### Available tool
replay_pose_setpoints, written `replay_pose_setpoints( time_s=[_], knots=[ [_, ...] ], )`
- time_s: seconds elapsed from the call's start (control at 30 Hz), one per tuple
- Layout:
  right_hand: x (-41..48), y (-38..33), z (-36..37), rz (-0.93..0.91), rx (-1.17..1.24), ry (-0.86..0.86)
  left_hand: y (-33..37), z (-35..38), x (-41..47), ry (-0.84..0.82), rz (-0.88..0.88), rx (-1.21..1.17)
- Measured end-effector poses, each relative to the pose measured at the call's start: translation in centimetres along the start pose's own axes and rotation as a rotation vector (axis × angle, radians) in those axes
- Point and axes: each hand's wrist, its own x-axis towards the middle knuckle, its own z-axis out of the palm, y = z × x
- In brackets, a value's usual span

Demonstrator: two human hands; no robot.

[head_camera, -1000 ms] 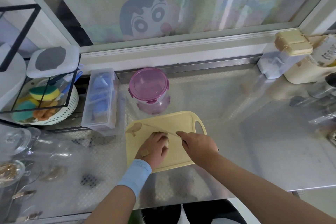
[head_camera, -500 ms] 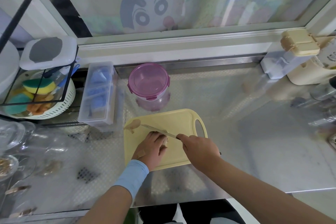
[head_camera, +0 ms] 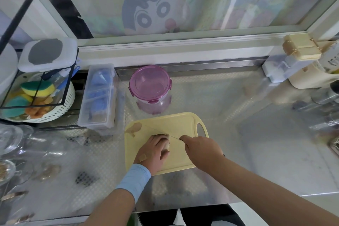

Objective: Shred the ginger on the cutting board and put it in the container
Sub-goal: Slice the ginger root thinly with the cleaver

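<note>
Lidded container [head_camera: 150, 86] — just behind board [head_camera: 176, 121].

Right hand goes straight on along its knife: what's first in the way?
Probably the left hand holding the ginger, just ahead of the right hand and its knife on the cutting board; depth unclear.

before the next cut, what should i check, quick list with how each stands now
1. Ginger held down on the cutting board by the left hand: ok.
2. Knife firm in the right hand grip: ok.
3. Left fingertips clear of the blade: cannot tell, the thin blade runs right beside them.
4. Cutting board lying flat on the counter: ok.
5. Container open to receive the shreds: not ok, its purple lid is on.
6. Cut pieces out of the blade's way: ok, they lie at the board's far left corner.
</note>
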Motion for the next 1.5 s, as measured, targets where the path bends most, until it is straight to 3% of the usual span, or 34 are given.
replay_pose_setpoints(
  time_s=[0.43,0.9,1.03,1.13,1.3,1.5],
  knots=[
    [1.5,0.2,-0.8,-0.023,0.034,-0.059,0.1,-0.2,-0.1,0.05,0.006,-0.011],
    [3.5,0.1,1.4,-0.004,0.243,-0.033,0.2,-0.8,-0.1,-0.026,-0.028,-0.078],
    [3.8,0.9,0.2,0.008,0.351,-0.076,-0.2,-1.2,0.3,-0.106,-0.045,-0.093],
    [4.0,1.8,-1.1,0.004,0.388,0.015,-0.5,-1.9,1.3,-0.175,-0.027,-0.112],
    [5.0,2.9,-1.8,-0.071,0.262,0.118,-0.8,-2.3,4.8,-0.166,-0.252,-0.032],
    [5.1,2.8,-0.3,-0.073,0.2,0.203,0.1,-1.2,8.4,-0.402,-0.268,0.042]
  ],
)
